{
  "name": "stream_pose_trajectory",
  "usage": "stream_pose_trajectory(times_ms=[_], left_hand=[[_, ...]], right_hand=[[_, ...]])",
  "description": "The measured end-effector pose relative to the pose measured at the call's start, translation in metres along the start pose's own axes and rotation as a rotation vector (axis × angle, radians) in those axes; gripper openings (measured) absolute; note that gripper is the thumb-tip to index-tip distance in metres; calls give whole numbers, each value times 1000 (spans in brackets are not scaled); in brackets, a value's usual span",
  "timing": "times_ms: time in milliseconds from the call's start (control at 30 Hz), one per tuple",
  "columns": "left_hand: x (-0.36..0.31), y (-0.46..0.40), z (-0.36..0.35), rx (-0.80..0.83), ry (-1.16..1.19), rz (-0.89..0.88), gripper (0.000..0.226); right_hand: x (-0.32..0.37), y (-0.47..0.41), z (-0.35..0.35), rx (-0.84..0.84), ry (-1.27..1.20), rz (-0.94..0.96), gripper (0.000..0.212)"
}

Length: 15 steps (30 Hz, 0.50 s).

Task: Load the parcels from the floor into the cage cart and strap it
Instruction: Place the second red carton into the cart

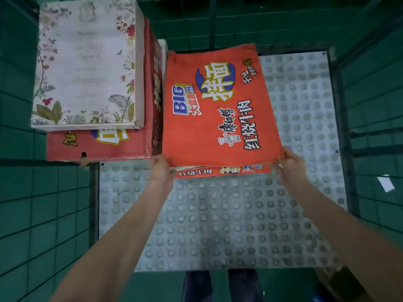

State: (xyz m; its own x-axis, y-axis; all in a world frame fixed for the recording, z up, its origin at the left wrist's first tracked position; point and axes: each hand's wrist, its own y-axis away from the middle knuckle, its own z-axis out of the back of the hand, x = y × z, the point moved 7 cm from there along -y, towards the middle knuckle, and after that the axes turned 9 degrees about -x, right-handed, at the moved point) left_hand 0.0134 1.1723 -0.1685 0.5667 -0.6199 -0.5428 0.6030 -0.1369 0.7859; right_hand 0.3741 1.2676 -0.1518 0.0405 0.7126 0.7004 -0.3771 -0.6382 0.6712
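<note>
Orange carton (216, 110) inside cart (229, 214), beside stacked boxes (98, 140) | both arms stretched forward and down | left hand (161, 170) grips near-left corner, right hand (291, 165) grips near-right corner, fingers curled under edge | print reads "BIG", "拌面", "红烧牛肉"

You're looking straight down onto a green floor (152, 286), smooth and evenly lit with no hard shadows. Green wire mesh (32, 203) rises on your left, its grid of squares running up the frame, and the same mesh (375, 88) closes in on your right and across the far side. A small white scrap (386, 183) shows through the right-hand grid. Down in the bottom right corner sits something brown (335, 280), too blurred to make out.
</note>
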Motion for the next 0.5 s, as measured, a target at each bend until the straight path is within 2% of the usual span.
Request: stream_pose_trajectory(times_ms=[100,300,400,500], left_hand=[[-2,-19,-13,-17,134,82,20],[-1,-33,-38,-19,313,199,28],[6,-40,-45,-17,407,249,31],[19,-48,-41,2,393,265,27]], right_hand=[[-12,-19,-19,66,117,6,54],[-1,-72,-54,61,192,49,62],[-5,-75,-56,102,211,4,59],[-11,-72,-51,150,169,-43,47]])
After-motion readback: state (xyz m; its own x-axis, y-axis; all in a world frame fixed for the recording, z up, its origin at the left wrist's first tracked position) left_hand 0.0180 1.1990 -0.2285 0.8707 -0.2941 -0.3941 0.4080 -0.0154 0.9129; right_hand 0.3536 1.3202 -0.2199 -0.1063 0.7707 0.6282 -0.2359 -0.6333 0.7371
